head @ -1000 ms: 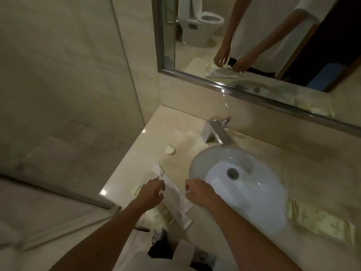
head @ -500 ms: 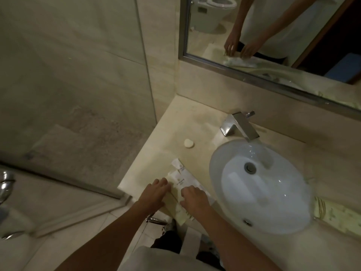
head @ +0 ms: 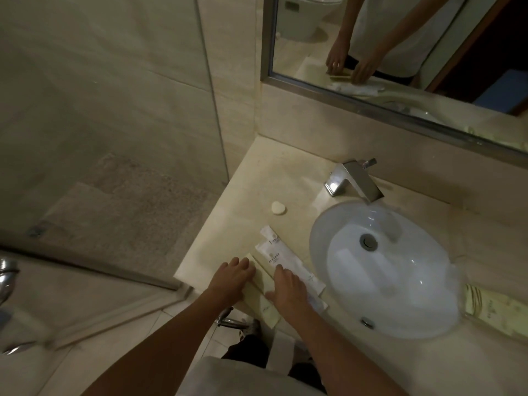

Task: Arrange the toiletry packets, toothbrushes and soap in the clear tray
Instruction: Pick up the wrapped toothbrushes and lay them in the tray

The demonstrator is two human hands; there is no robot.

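Long white toothbrush packets [head: 281,255] lie side by side on the beige counter, left of the sink. A pale yellow packet [head: 264,292] lies beside them, nearer the counter's edge. My left hand [head: 230,278] rests flat on the yellow packets with straight fingers. My right hand [head: 287,290] presses flat on the near end of the white packets. A small round white soap [head: 278,208] sits alone farther back on the counter. I cannot make out a clear tray under the packets.
The white oval sink [head: 383,270] fills the middle of the counter, with a chrome tap [head: 353,182] behind it. Green-patterned packets [head: 497,305] lie at the right. A mirror [head: 400,52] hangs above. A glass shower partition [head: 114,138] stands at the left.
Both hands have flattened onto the packets near the counter's front edge, and the packets now lie closer together. The camera has shifted, so everything sits further right in view.
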